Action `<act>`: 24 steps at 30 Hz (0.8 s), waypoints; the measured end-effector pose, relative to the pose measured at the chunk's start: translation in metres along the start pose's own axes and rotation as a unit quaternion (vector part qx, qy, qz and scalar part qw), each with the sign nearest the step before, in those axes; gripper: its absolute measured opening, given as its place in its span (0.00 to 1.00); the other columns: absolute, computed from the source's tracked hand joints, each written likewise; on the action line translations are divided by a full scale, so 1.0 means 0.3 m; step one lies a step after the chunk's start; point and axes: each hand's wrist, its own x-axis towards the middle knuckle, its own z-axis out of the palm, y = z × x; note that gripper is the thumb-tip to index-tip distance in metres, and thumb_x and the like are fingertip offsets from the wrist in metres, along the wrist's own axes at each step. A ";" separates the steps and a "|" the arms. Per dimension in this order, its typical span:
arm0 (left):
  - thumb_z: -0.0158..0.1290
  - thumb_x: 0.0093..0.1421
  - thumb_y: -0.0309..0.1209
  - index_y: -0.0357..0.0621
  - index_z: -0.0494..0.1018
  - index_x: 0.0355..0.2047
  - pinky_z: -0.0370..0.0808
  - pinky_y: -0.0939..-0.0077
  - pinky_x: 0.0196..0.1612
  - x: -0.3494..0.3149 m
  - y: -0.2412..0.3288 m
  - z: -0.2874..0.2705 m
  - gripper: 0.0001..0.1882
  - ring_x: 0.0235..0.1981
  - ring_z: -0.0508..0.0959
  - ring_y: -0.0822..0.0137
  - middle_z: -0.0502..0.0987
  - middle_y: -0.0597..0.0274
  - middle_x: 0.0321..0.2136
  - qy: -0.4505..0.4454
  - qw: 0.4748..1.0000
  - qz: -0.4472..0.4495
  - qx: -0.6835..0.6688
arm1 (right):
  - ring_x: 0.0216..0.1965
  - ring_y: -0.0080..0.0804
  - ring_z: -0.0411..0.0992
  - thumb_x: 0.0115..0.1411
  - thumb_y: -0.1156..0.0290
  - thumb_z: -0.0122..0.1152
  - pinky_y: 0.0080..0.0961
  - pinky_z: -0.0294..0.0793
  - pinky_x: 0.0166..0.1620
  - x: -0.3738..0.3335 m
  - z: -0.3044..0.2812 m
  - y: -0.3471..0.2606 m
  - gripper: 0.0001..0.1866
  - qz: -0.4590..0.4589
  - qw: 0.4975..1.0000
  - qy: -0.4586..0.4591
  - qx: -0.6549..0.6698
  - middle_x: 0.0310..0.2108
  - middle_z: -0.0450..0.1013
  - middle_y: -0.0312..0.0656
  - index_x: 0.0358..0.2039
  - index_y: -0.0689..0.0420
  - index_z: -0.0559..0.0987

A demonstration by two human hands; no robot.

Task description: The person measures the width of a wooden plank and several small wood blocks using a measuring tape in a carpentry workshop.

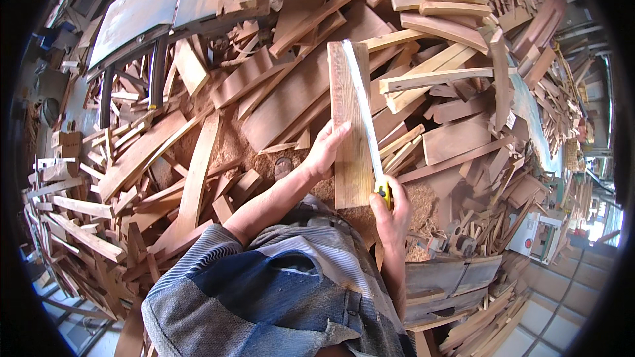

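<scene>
A flat wooden board (pixel 350 165) is held upright before me in the middle of the view. My left hand (pixel 325 147) grips its left edge, thumb lying on the face and fingers hidden behind. In my right hand (pixel 394 213) is a yellow and black tape measure (pixel 381 189), close to the board's lower right corner. Its pale blade (pixel 361 96) is pulled out and runs at a slant up the board to the top end.
Offcuts and planks lie heaped all round, with a stack of pale boards (pixel 443 6) at upper right. A metal-topped table (pixel 135 10) stands at upper left. Sawdust (pixel 225 139) covers the ground among the pieces. A grey metal surface (pixel 456 281) is at lower right.
</scene>
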 end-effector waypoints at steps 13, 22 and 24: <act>0.62 0.62 0.43 0.42 0.71 0.53 0.83 0.58 0.48 -0.005 0.157 -0.235 0.25 0.43 0.82 0.59 0.82 0.51 0.43 0.166 0.974 0.123 -0.095 | 0.41 0.42 0.75 0.52 0.71 0.67 0.34 0.74 0.46 -0.155 -0.023 -0.002 0.25 0.025 0.993 -0.108 -0.043 0.43 0.74 0.48 0.52 0.62 0.79; 0.56 0.66 0.46 0.38 0.71 0.57 0.81 0.57 0.52 -0.054 0.180 -0.261 0.28 0.48 0.81 0.56 0.81 0.50 0.49 0.166 0.974 0.137 -0.072 | 0.42 0.42 0.75 0.51 0.71 0.67 0.36 0.75 0.47 -0.152 -0.015 -0.023 0.26 0.021 0.990 -0.123 -0.068 0.43 0.74 0.48 0.53 0.63 0.79; 0.56 0.66 0.46 0.36 0.70 0.58 0.81 0.56 0.52 -0.058 0.181 -0.265 0.29 0.48 0.81 0.57 0.81 0.50 0.49 0.169 0.974 0.136 -0.069 | 0.42 0.42 0.75 0.51 0.71 0.67 0.36 0.75 0.47 -0.152 -0.014 -0.016 0.26 0.010 0.990 -0.121 -0.072 0.42 0.74 0.48 0.52 0.63 0.79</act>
